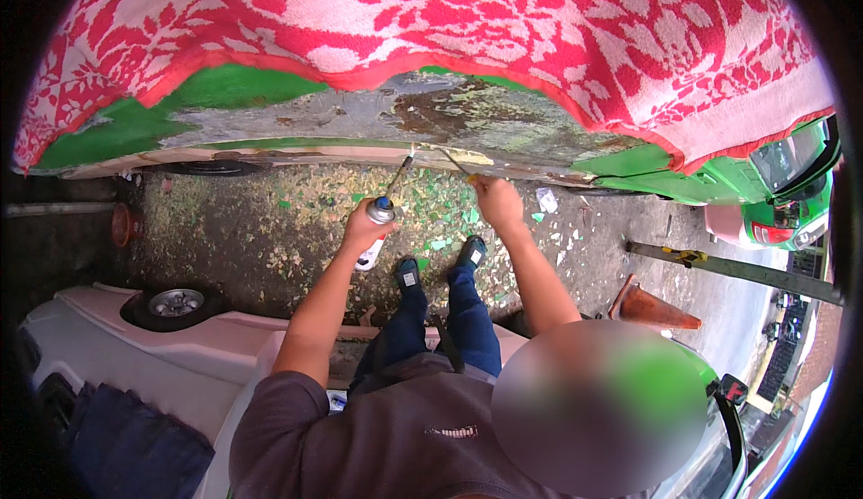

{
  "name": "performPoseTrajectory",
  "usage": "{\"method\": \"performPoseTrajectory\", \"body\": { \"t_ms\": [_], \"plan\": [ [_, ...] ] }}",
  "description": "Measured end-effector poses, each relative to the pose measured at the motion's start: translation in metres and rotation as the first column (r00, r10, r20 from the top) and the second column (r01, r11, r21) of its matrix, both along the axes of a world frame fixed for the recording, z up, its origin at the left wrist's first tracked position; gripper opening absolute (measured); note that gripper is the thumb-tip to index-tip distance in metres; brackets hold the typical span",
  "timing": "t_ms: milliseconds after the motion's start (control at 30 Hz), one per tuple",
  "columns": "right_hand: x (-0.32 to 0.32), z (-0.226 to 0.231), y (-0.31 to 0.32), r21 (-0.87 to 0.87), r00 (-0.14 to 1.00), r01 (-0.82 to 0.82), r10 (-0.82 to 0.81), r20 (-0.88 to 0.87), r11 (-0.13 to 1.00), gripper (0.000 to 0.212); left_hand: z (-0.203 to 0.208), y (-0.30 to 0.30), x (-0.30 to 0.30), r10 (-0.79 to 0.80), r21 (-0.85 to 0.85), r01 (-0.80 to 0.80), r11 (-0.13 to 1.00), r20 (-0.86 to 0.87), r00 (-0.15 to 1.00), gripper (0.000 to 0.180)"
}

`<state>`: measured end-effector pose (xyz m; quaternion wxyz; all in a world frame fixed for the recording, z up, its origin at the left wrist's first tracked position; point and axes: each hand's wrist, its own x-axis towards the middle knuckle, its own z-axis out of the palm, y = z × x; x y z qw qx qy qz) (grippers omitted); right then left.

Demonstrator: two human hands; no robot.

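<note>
My left hand point(362, 225) is wrapped round the canister of a gas blowtorch point(394, 183). The torch's nozzle points up at the lower edge of a green car body panel point(247, 88), and its tip is close to the panel or touching it. In my right hand point(500, 204) is a thin scraper point(455, 164) with a yellowish handle; its blade reaches the same lower edge, just right of the nozzle. Grey and brown bare patches show where paint is gone from the panel, and a pale strip lies along the edge near the blade.
A red and pink floral blanket point(503, 13) drapes over the car. Paint flakes point(261, 238) litter the ground round my feet. Behind me stands a pale car point(180, 355). To the right are an orange traffic cone point(652, 306), a post point(728, 270) and another green car point(791, 220).
</note>
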<state>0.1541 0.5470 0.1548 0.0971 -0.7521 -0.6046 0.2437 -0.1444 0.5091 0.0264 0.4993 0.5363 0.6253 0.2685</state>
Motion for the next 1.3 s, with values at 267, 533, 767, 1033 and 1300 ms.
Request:
{"method": "performPoseTrajectory", "body": {
  "t_ms": [267,533,767,1033,1300],
  "plan": [
    [-0.003,0.009,0.007,-0.062,1.0,0.013,-0.014,-0.008,0.998,0.023,0.015,-0.004,-0.017,-0.005,0.021,0.006,1.0,-0.029,1.0,0.064],
    [-0.007,0.014,0.005,-0.079,0.998,0.003,0.002,0.056,0.997,0.023,0.023,0.001,-0.014,0.015,-0.018,-0.015,1.0,0.012,1.0,0.064],
    [-0.024,0.018,0.026,-0.092,0.987,-0.019,0.033,0.155,0.996,0.026,0.014,0.001,-0.024,0.018,0.013,-0.018,1.0,-0.027,0.999,0.066],
    [-0.017,0.01,0.023,-0.103,0.995,-0.021,0.031,0.099,0.994,0.03,0.024,0.004,-0.025,-0.004,0.023,0.004,1.0,0.012,1.0,0.067],
    [-0.029,-0.001,0.026,-0.139,0.986,-0.047,0.068,0.15,0.989,0.023,0.051,0.013,-0.012,0.016,-0.015,-0.015,1.0,0.047,0.999,0.061]
  ]
}}
